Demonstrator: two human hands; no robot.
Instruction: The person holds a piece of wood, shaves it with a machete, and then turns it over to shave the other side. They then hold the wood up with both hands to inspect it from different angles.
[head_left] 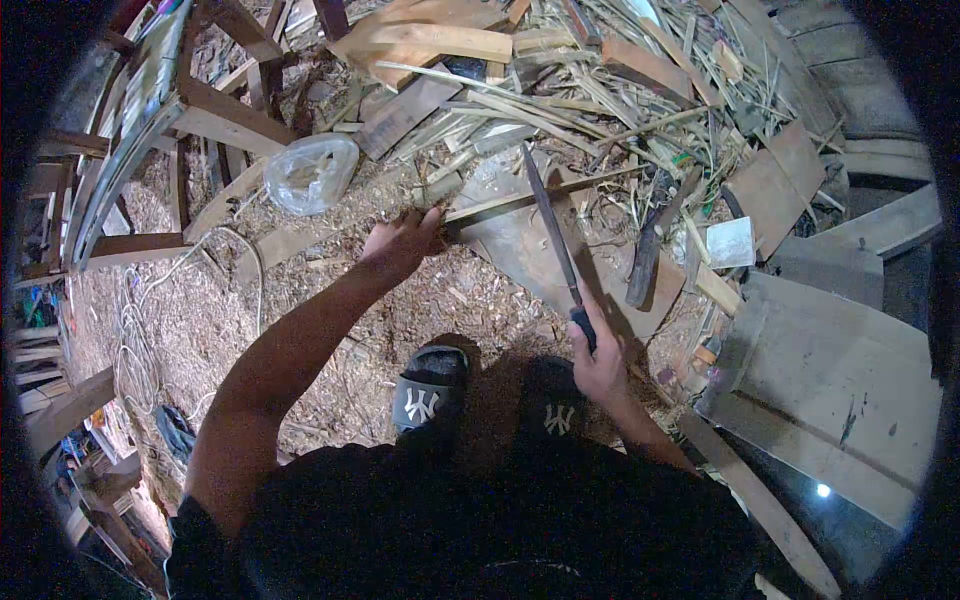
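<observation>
My left hand (pixel 400 245) is closed around the near end of a thin wooden strip (pixel 610 178), which runs off to the right. In my right hand (pixel 600 362) is the dark handle of a machete (pixel 550 218), its long narrow blade angled up and away from me. The blade crosses over the strip in this view. Beneath both lies a flat board (pixel 515 248) on the shavings. Right of the blade rests a dark, worn piece of wood (pixel 650 245).
Split strips (pixel 590 100) and offcuts pile up at the back. A clear plastic bag (pixel 311 172) lies behind my left hand. Wooden frames (pixel 225 115) stand at left, near a pale cord (pixel 135 345). A panel (pixel 830 380) lies at right. My sandals (pixel 428 395) stand on shavings.
</observation>
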